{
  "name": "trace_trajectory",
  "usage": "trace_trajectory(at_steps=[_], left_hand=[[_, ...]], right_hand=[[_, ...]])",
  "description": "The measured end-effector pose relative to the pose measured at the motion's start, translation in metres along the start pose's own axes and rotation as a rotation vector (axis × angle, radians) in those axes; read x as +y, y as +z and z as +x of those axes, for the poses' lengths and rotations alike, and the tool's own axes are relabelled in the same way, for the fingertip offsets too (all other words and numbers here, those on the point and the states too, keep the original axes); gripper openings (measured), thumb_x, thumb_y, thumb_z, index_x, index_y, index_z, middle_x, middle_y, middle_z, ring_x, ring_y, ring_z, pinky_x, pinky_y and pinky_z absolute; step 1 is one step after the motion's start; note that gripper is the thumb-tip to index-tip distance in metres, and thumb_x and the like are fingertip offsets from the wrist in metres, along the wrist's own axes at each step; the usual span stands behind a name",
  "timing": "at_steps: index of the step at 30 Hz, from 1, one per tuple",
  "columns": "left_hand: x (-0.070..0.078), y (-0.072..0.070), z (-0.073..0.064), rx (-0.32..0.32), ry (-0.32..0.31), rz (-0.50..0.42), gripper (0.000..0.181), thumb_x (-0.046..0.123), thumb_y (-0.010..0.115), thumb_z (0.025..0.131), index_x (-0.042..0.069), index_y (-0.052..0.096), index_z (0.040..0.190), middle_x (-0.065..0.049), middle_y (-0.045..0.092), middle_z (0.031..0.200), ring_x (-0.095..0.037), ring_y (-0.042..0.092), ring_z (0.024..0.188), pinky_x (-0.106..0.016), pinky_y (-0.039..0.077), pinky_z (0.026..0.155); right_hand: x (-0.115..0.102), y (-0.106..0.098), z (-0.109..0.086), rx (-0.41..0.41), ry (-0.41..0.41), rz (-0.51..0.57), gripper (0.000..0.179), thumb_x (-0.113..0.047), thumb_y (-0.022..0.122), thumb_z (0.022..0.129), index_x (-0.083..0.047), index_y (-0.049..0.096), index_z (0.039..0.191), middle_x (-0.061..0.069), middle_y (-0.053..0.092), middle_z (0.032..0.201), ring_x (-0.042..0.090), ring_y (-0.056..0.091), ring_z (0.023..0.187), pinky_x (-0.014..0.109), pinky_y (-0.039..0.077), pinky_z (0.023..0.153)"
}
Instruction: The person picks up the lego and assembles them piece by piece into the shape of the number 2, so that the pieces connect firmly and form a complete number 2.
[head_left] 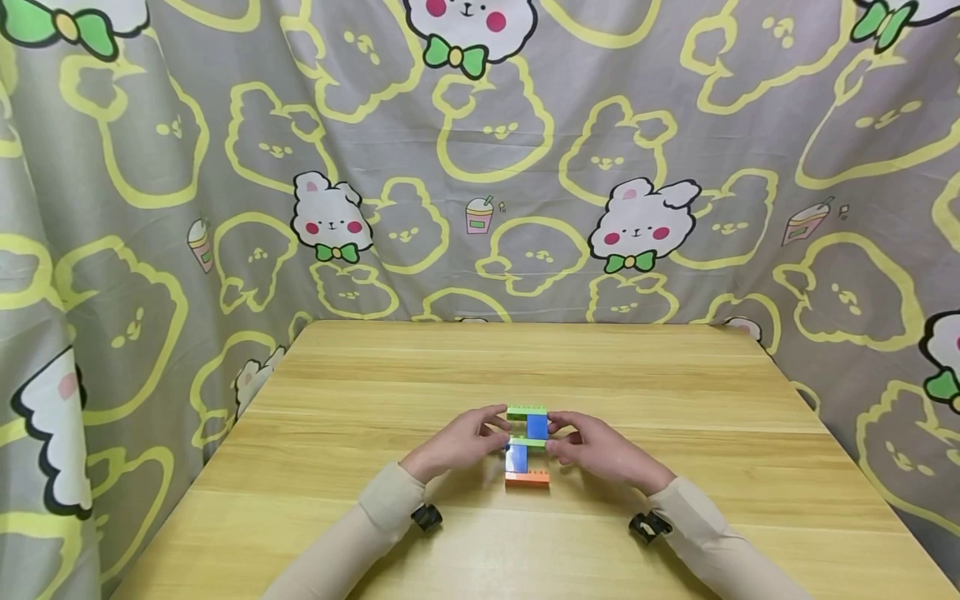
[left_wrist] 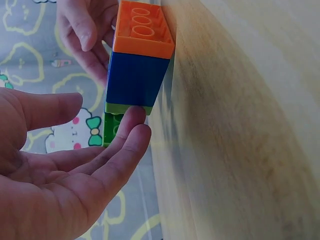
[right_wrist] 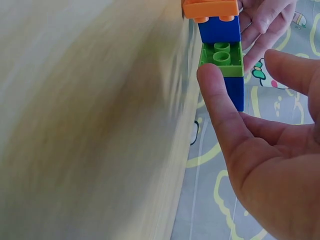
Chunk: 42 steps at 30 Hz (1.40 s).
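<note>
Between the hands is a zigzag stack of toy building bricks, its orange brick (head_left: 527, 481) at the end closest to me. From there follow a blue brick (head_left: 516, 459), a green brick (head_left: 534, 443), another blue brick (head_left: 537, 427) and a far green brick (head_left: 527, 411). My left hand (head_left: 467, 442) is at the stack's left side; in the left wrist view its extended fingertips (left_wrist: 137, 137) reach the bricks while the thumb stands apart. On the right side, my right hand (head_left: 600, 450) has an extended finger (right_wrist: 212, 82) against the middle green brick (right_wrist: 222, 59), thumb held away.
The bricks are on a wooden table (head_left: 360, 375). Behind and beside it hangs a grey curtain (head_left: 525, 275) with yellow outlines and white cartoon animals. Small black camera mounts (head_left: 427, 517) sit at both wrists, below beige sleeves (head_left: 352, 525).
</note>
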<state>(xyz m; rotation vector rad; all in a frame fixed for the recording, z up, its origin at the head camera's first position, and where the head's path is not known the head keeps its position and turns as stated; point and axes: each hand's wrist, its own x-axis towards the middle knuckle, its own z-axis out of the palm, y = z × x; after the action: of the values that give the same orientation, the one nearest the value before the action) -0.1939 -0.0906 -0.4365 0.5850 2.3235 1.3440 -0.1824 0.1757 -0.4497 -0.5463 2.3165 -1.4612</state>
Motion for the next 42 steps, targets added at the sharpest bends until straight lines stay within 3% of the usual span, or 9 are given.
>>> trace_trajectory(at_steps=[20, 32, 42], left_hand=[[-0.004, 0.0031, 0.0015, -0.015, -0.015, -0.022, 0.051, 0.015, 0.053, 0.107, -0.003, 0.042, 0.153, -0.017, 0.059, 0.139, -0.027, 0.065, 0.116, -0.048, 0.051, 0.101], [-0.0077, 0.005, 0.0027, -0.015, -0.044, -0.036, 0.042, 0.016, 0.049, 0.108, -0.003, 0.05, 0.146, -0.017, 0.063, 0.133, -0.025, 0.068, 0.11, -0.048, 0.051, 0.099], [-0.0081, 0.0055, 0.0026, -0.013, -0.031, -0.021, 0.045, 0.02, 0.051, 0.107, -0.001, 0.049, 0.147, -0.017, 0.058, 0.142, -0.025, 0.067, 0.113, -0.048, 0.051, 0.1]], right_hand=[[-0.0018, 0.0019, -0.0031, -0.011, 0.028, -0.051, 0.069, -0.029, 0.065, 0.102, 0.009, 0.037, 0.152, 0.014, 0.055, 0.13, 0.024, 0.067, 0.106, 0.034, 0.056, 0.085], [-0.0032, 0.0025, -0.0051, -0.039, 0.048, -0.015, 0.069, -0.03, 0.063, 0.103, 0.009, 0.034, 0.153, 0.014, 0.054, 0.132, 0.025, 0.066, 0.109, 0.039, 0.057, 0.089], [-0.0042, 0.0011, -0.0062, -0.05, 0.059, 0.004, 0.072, -0.034, 0.063, 0.103, 0.007, 0.033, 0.154, 0.016, 0.053, 0.135, 0.026, 0.065, 0.112, 0.04, 0.057, 0.089]])
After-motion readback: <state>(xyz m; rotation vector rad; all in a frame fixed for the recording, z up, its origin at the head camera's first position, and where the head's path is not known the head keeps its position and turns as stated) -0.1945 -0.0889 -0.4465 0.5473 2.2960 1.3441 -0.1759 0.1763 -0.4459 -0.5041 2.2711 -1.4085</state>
